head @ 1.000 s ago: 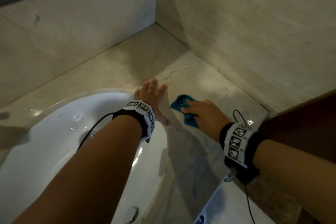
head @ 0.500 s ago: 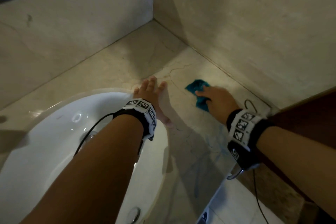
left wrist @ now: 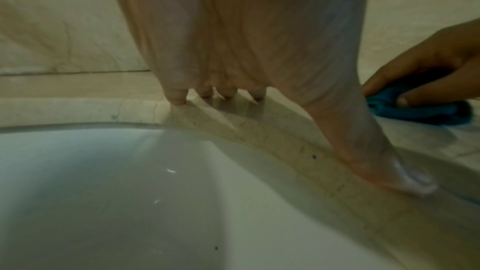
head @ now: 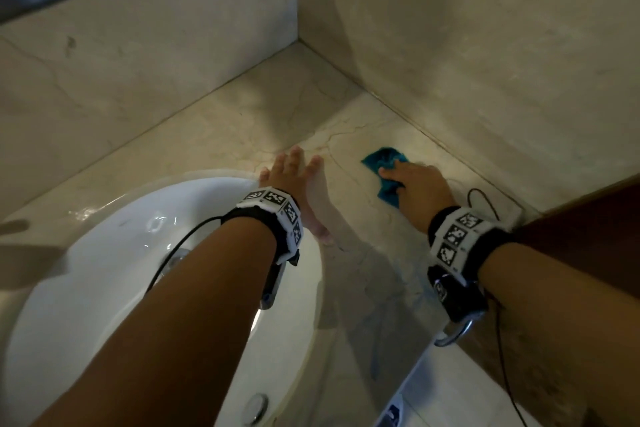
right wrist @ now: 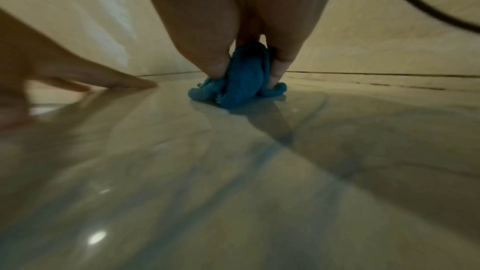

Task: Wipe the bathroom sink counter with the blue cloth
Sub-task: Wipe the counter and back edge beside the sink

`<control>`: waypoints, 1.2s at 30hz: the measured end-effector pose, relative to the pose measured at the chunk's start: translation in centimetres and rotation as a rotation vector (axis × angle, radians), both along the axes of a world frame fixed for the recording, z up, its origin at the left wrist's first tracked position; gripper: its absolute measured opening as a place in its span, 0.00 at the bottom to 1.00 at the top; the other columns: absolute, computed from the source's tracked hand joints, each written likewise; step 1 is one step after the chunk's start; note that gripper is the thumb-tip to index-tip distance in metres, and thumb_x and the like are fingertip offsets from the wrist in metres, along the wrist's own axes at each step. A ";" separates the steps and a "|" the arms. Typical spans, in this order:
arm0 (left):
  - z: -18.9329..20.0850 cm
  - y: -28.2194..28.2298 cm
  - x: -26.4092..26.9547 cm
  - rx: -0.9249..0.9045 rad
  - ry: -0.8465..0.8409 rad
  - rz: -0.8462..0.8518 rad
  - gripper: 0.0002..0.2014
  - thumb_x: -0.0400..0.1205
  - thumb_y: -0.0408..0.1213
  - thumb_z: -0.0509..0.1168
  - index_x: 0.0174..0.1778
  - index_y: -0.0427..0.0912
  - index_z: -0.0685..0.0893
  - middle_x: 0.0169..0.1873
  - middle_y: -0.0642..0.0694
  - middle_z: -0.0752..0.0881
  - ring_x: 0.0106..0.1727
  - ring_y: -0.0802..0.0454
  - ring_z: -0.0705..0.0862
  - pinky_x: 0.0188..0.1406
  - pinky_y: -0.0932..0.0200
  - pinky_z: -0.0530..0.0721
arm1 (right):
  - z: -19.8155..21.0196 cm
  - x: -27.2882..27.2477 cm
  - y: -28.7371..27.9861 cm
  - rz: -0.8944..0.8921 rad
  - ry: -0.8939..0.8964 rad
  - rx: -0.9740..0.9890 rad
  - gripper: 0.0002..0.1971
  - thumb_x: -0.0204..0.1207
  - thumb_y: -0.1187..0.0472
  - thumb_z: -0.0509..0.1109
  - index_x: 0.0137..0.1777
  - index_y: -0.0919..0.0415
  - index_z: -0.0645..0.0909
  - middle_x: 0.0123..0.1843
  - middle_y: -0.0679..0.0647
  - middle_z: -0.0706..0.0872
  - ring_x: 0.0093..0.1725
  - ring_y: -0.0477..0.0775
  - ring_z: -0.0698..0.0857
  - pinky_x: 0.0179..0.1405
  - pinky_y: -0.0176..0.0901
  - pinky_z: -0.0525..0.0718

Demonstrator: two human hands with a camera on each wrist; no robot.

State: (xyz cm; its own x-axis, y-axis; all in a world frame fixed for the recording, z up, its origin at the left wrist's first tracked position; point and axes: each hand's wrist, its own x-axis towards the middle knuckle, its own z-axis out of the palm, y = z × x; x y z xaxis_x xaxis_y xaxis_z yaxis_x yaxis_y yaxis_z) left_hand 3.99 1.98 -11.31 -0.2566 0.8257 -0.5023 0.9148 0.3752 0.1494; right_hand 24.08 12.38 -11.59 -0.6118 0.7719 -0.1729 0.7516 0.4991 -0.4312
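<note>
The blue cloth (head: 385, 170) lies bunched on the beige marble counter (head: 242, 128), right of the white sink (head: 104, 270) and near the side wall. My right hand (head: 412, 184) grips the blue cloth (right wrist: 241, 81) between thumb and fingers and presses it down on the counter (right wrist: 233, 171). My left hand (head: 294, 180) rests flat on the counter just beyond the sink rim, fingers (left wrist: 179, 95) straight and spread, holding nothing. The cloth (left wrist: 415, 110) and the right hand (left wrist: 428, 69) show at the right edge of the left wrist view.
Marble walls meet in a corner (head: 298, 38) behind the counter. A dark wooden edge (head: 588, 218) stands at the right. The sink's drain button (head: 256, 407) shows near the front. Cables run from both wrist bands.
My right hand has slid the cloth away from me and to the right, toward the side wall. The left hand has stayed in place on the counter.
</note>
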 end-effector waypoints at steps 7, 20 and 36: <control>0.5 0.2 0.3 -0.044 0.042 -0.014 0.71 0.51 0.68 0.78 0.82 0.57 0.38 0.82 0.45 0.35 0.83 0.39 0.38 0.79 0.36 0.48 | -0.5 1.0 -5.7 0.346 -0.043 -0.033 0.24 0.79 0.72 0.58 0.72 0.51 0.74 0.79 0.54 0.67 0.66 0.64 0.73 0.72 0.45 0.66; 0.4 -1.0 0.1 -0.004 0.062 -0.059 0.69 0.55 0.73 0.73 0.82 0.55 0.37 0.83 0.45 0.36 0.84 0.43 0.38 0.81 0.41 0.48 | 0.3 0.6 -7.7 0.265 -0.069 0.009 0.24 0.80 0.70 0.56 0.73 0.50 0.72 0.79 0.52 0.66 0.67 0.63 0.69 0.71 0.39 0.60; -0.3 -0.9 4.7 -0.056 0.019 -0.188 0.72 0.53 0.71 0.75 0.82 0.54 0.34 0.82 0.45 0.31 0.82 0.40 0.33 0.81 0.40 0.41 | 0.5 2.4 -3.0 0.075 -0.108 0.019 0.22 0.81 0.66 0.58 0.74 0.55 0.71 0.80 0.58 0.66 0.77 0.62 0.66 0.80 0.44 0.56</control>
State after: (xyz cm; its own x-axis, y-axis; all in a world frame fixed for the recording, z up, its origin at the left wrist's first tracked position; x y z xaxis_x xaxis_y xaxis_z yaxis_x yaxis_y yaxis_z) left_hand 8.73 1.10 -11.61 -0.1102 0.8309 -0.5453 0.9721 0.2043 0.1149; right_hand 26.50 9.37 -11.11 -0.6463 0.7285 -0.2272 0.7536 0.5627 -0.3397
